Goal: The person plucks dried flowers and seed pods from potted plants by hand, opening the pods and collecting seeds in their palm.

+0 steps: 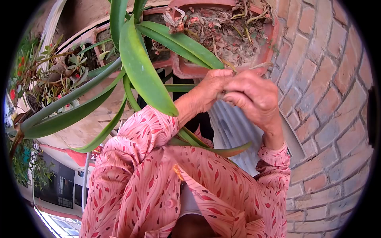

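My left hand (210, 88) and my right hand (254, 93) meet in front of the near rim of a reddish planter (186, 70). Both are closed, fingers pinched together and touching each other. A thin dry plant stem (260, 65) pokes out just above my right hand's knuckles and seems to be held there. What my left fingers grip is covered by the right hand. Dry leaves and withered stalks (222, 31) lie on the soil inside the planter. Long green strap leaves (143, 67) arch over my left forearm.
A brick wall (321, 99) runs along the right side. Below my hands is a grey corrugated sheet (230, 127). Other potted plants (71, 65), some with red flowers, stand at the left. A long leaf (234, 150) crosses in front of my pink patterned shirt (151, 190).
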Demonstrator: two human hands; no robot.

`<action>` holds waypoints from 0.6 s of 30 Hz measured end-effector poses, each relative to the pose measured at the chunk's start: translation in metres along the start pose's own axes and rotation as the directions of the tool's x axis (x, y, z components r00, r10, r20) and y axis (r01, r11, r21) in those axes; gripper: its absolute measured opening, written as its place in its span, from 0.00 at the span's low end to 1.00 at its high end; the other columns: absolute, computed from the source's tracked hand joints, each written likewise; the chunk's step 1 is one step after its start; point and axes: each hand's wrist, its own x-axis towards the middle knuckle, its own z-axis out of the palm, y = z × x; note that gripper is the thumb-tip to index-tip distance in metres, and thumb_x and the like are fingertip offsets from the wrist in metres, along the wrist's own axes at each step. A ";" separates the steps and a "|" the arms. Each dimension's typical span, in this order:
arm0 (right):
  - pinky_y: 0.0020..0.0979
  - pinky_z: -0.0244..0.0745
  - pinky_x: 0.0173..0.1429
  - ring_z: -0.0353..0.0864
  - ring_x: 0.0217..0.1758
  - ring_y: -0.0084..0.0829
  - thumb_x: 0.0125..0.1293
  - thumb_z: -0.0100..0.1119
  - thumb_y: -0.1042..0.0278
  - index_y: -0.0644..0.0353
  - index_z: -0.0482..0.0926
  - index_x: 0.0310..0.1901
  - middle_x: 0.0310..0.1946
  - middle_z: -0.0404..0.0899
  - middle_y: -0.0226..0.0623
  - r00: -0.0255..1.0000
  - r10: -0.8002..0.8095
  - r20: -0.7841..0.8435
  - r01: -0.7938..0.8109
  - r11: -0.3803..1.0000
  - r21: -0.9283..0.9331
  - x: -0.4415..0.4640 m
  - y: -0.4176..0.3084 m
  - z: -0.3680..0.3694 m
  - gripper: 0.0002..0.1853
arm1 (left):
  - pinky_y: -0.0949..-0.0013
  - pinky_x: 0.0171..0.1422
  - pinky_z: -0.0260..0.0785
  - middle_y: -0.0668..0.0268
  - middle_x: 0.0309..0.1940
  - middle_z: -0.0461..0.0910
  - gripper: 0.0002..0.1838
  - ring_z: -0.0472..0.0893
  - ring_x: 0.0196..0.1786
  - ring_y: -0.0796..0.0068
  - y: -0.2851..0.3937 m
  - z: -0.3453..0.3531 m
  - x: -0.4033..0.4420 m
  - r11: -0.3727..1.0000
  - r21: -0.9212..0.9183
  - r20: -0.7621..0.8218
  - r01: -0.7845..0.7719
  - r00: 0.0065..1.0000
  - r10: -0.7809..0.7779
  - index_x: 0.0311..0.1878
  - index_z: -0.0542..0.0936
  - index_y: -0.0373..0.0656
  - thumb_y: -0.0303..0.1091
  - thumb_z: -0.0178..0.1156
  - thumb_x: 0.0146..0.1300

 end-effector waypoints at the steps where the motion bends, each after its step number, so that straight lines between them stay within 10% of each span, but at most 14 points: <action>1: 0.28 0.72 0.30 0.78 0.29 0.33 0.46 0.63 0.77 0.64 0.76 0.31 0.29 0.76 0.37 1.000 -0.007 0.027 0.008 0.999 -0.033 -0.005 0.003 0.004 0.09 | 0.78 0.23 0.64 0.73 0.24 0.72 0.04 0.72 0.23 0.83 0.007 0.001 -0.003 0.993 -0.095 0.042 0.071 0.997 -0.068 0.27 0.72 0.43 0.26 0.53 0.57; 9: 0.31 0.72 0.32 0.77 0.29 0.35 0.46 0.64 0.73 0.62 0.74 0.34 0.28 0.75 0.38 0.992 0.030 0.120 0.028 0.890 -0.454 -0.021 0.005 0.014 0.12 | 0.75 0.39 0.71 0.68 0.32 0.76 0.04 0.77 0.36 0.78 -0.008 -0.012 0.009 0.993 -0.110 -0.019 0.046 0.999 -0.049 0.37 0.73 0.43 0.29 0.50 0.61; 15: 0.29 0.70 0.28 0.75 0.26 0.31 0.50 0.60 0.76 0.62 0.74 0.35 0.28 0.74 0.38 0.960 -0.046 -0.274 -0.020 0.972 -0.233 -0.027 0.011 -0.001 0.09 | 0.78 0.27 0.69 0.69 0.25 0.74 0.01 0.75 0.25 0.82 -0.003 0.004 0.005 0.997 -0.077 -0.143 0.030 0.989 -0.041 0.31 0.72 0.43 0.25 0.52 0.57; 18: 0.20 0.65 0.26 0.70 0.23 0.19 0.60 0.54 0.73 0.64 0.75 0.38 0.29 0.77 0.33 0.716 0.413 -0.563 -0.336 0.910 0.241 -0.040 0.017 -0.018 0.06 | 0.80 0.25 0.66 0.69 0.21 0.73 0.02 0.74 0.23 0.83 -0.004 -0.006 0.008 0.999 0.037 -0.040 0.035 0.999 -0.034 0.32 0.72 0.41 0.27 0.54 0.57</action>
